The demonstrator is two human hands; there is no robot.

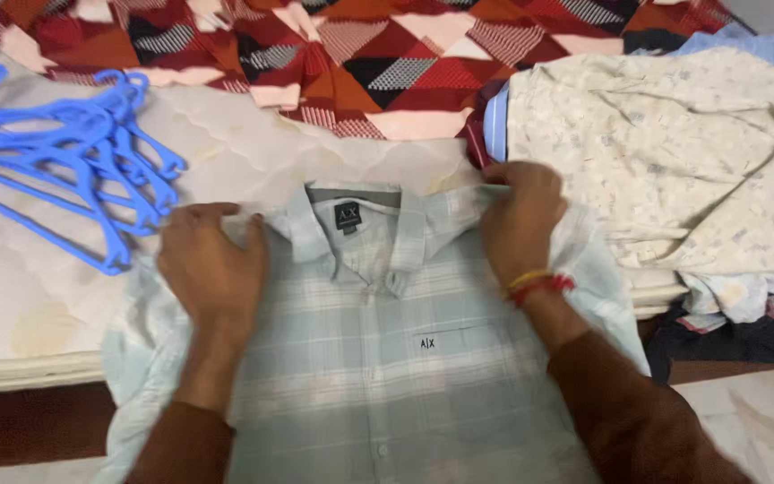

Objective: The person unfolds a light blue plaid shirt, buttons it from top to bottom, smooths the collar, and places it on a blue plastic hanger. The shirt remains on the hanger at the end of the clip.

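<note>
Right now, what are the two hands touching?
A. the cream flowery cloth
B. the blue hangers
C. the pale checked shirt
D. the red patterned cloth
C: the left hand and right hand both rest on the shoulders of the pale checked shirt, beside its collar.
</note>
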